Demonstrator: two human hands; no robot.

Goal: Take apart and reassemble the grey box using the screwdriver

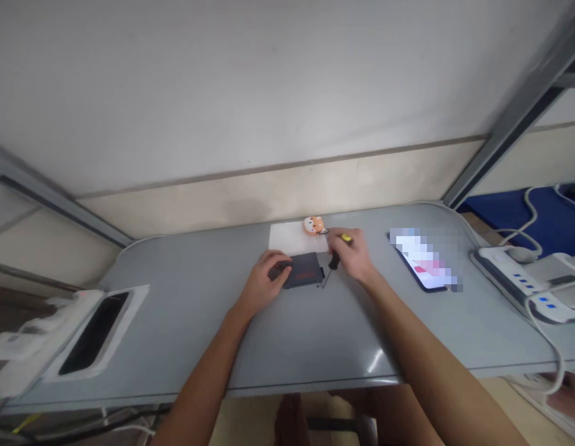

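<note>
A flat dark box (306,271) with a row of small slots along its front side lies on the grey table. My left hand (265,280) is closed around its left end, thumb in front and fingers over the top. To the right of the box, my right hand (352,255) grips a screwdriver (334,261) with a black and yellow handle. Its thin shaft slants down to the tabletop, beside the box's right end. Tiny dark bits (319,286), possibly screws, lie by the tip.
Behind the box are a white sheet (287,235) and an orange animal-faced case (313,225). A lit phone (419,263) lies to the right, near a white power strip (523,279) with cables. A dark-screened phone (93,331) rests at the left on something white. Metal posts flank the table.
</note>
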